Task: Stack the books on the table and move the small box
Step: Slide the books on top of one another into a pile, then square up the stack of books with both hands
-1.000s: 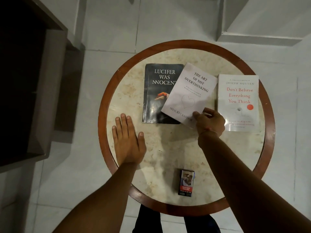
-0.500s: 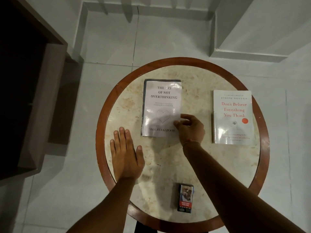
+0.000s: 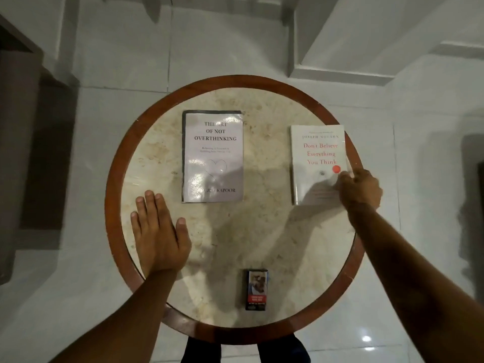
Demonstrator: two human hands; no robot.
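Observation:
A pale lilac book "The Art of Not Overthinking" (image 3: 212, 156) lies on a dark book whose edge (image 3: 183, 153) shows along the left and top. A white book "Don't Believe Everything You Think" (image 3: 315, 158) lies at the table's right. My right hand (image 3: 360, 189) grips the white book's lower right corner, thumb on the cover. My left hand (image 3: 157, 234) rests flat on the marble, fingers apart, below and left of the stack. A small dark box (image 3: 256, 289) with a red band stands near the table's front edge.
The round marble table has a brown wooden rim (image 3: 112, 179). White tiled floor surrounds it. A dark piece of furniture (image 3: 23, 153) stands at the left. A white step or plinth (image 3: 340, 72) lies behind the table.
The lilac book was laid on the dark book and squared up. My right hand let go of it and moved right to the white book's corner. My left hand stayed flat.

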